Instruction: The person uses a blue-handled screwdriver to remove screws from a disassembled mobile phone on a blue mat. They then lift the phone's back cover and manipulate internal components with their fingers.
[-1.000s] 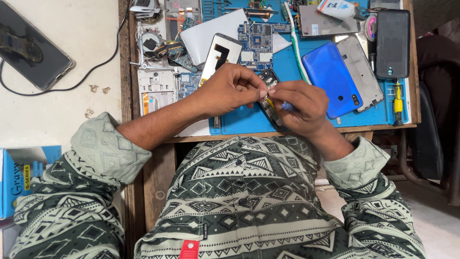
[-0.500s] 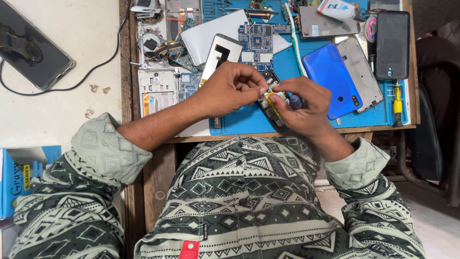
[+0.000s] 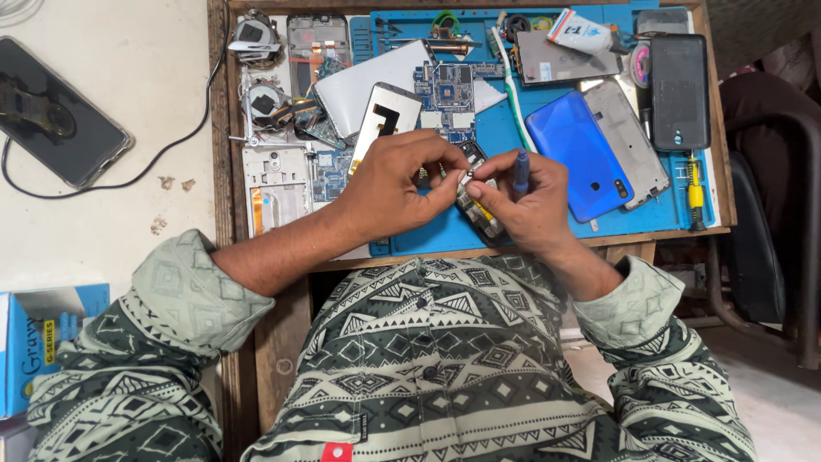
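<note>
Blue and white box [image 3: 38, 346] at lower left, white tube [image 3: 580, 32] with label at top, dark phone screen [image 3: 60, 111] upper left

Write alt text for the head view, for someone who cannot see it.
Both hands meet over a blue work mat: the left hand and right hand pinch a small phone part, the right also gripping a blue-handled tool. Opened phones and circuit boards lie around.

On the desk [image 3: 256, 282] lies a work mat [image 3: 547, 218]. At its three o'clock lie two phone backs [image 3: 590, 154]; at eleven o'clock, a circuit board [image 3: 451, 92]; a screwdriver [image 3: 695, 192] lies at its right edge.
</note>
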